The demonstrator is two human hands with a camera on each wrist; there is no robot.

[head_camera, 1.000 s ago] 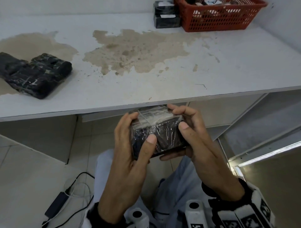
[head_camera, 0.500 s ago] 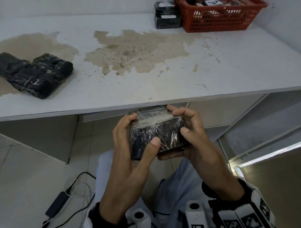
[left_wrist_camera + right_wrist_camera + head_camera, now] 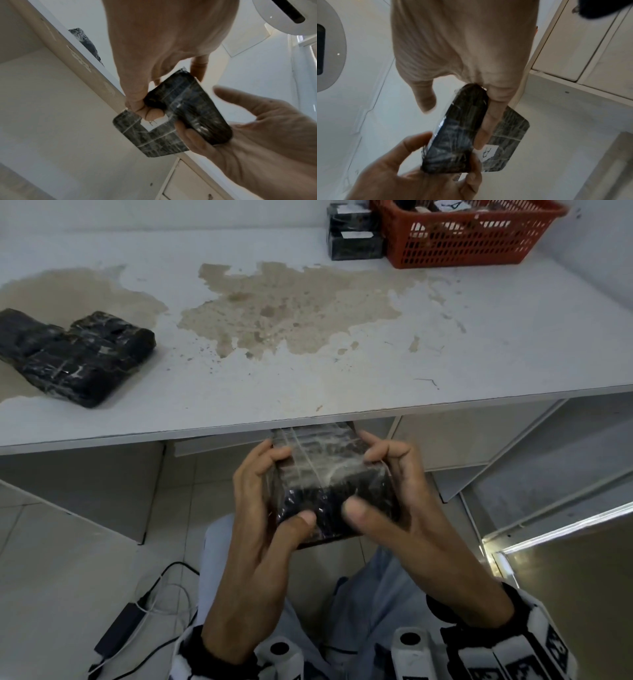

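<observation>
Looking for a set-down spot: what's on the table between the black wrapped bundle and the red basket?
Head view: a wide brown stain on the white tabletop, then small black boxes right beside the red plastic basket.

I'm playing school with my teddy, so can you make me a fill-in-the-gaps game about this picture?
The left hand and right hand grip a wrapped bundle that is ____ in colour. The basket on the table is ____. A second bundle lies on the table's ____ side.
Missing words: black; red; left.
</observation>
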